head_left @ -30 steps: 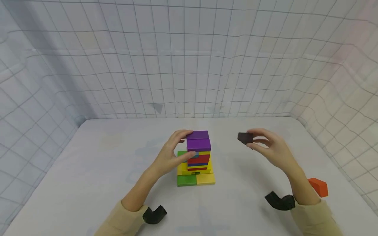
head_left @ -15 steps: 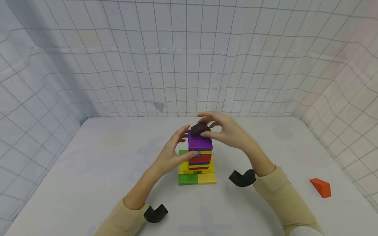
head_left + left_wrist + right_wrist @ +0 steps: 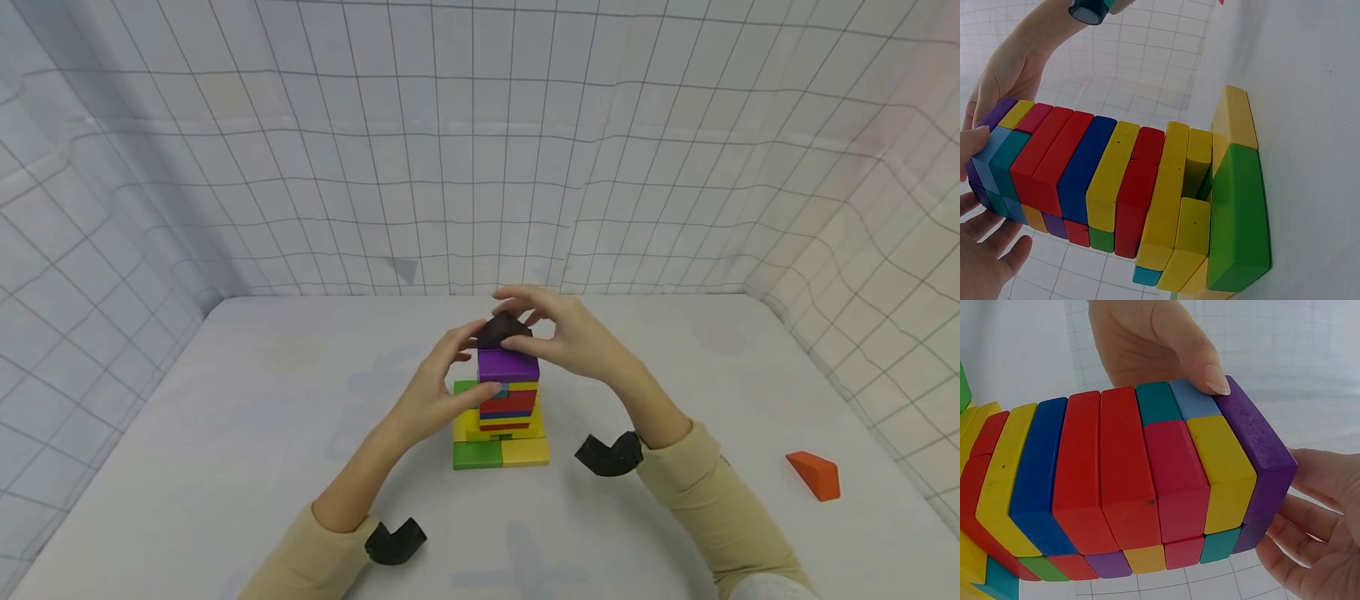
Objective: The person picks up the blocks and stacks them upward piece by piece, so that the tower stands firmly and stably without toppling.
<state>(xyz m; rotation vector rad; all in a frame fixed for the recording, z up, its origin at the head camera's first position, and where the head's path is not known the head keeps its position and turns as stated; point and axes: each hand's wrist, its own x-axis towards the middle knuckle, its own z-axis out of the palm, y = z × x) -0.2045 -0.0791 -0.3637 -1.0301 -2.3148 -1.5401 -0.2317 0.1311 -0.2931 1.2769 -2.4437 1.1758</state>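
Observation:
A tower of colourful wooden blocks (image 3: 508, 406) stands upright on green and yellow base blocks (image 3: 477, 455), with purple blocks (image 3: 1259, 447) at its upper end. My left hand (image 3: 429, 404) holds the tower near its top from the left. Its thumb touches a light blue block (image 3: 1192, 399), and its fingers lie along the far side. In the head view my right hand (image 3: 573, 337) pinches a dark brown angled block (image 3: 501, 331) on top of the purple ones, partly behind the thumb. That dark block is not visible in either wrist view.
An orange-red angled block (image 3: 815, 476) lies on the white table (image 3: 247, 433) at the right. White, grid-lined sheets (image 3: 480, 167) enclose the back and both sides. Each wrist carries a black camera mount (image 3: 611, 454).
My right hand has brought the dark block left from beside the tower onto its top. Over the last half second the block has turned and settled slightly. My left hand has stayed on the tower.

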